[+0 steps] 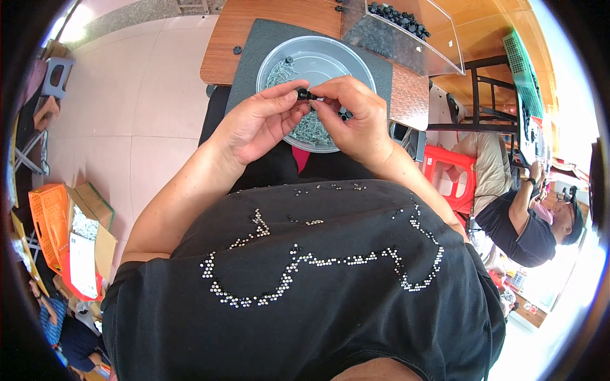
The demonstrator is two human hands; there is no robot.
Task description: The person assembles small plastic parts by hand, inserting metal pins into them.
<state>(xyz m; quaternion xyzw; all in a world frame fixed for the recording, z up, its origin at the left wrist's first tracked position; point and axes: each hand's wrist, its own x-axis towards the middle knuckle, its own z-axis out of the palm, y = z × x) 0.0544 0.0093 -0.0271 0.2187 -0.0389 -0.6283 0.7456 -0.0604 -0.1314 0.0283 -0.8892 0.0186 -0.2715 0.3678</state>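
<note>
Above a round grey basin (264, 62), both hands meet at a small black round part (304, 94) that looks like a knob. My left hand (259, 120) grips it between thumb and forefinger, with the other fingers loosely curled. From the other side, my right hand (359, 117) pinches with thumb and forefinger at its right end; whatever lies between those fingertips is too small to make out. Silvery screws (309, 132) lie heaped in the basin below the hands, and more sit at its upper left beside another black part (289, 60).
The basin overlaps a dark mat (244, 76) on a wooden table (222, 41). A clear bin (438, 54) of black parts stands at the back right. A red stool (448, 174) and a seated person (524, 222) are to the right. Orange crates (49, 219) and an open carton (105, 251) stand left.
</note>
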